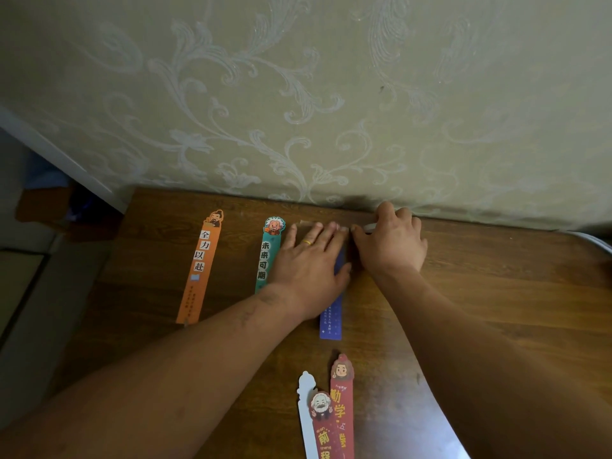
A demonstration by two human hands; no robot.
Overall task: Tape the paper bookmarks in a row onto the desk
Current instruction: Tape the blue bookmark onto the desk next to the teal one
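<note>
Three bookmarks lie in a row on the brown desk near the wall: an orange bookmark, a teal bookmark and a dark blue bookmark. My left hand lies flat, fingers spread, on the blue one's upper half and hides it. A strip of clear tape runs across just beyond those fingertips. My right hand is curled beside the left hand, pinching the tape's right end, where something pale shows under the fingers.
Loose bookmarks lie overlapped at the near edge: a red bookmark, a dark red bookmark and a white bookmark. The patterned wall rises right behind the desk. The desk's left edge drops to the floor.
</note>
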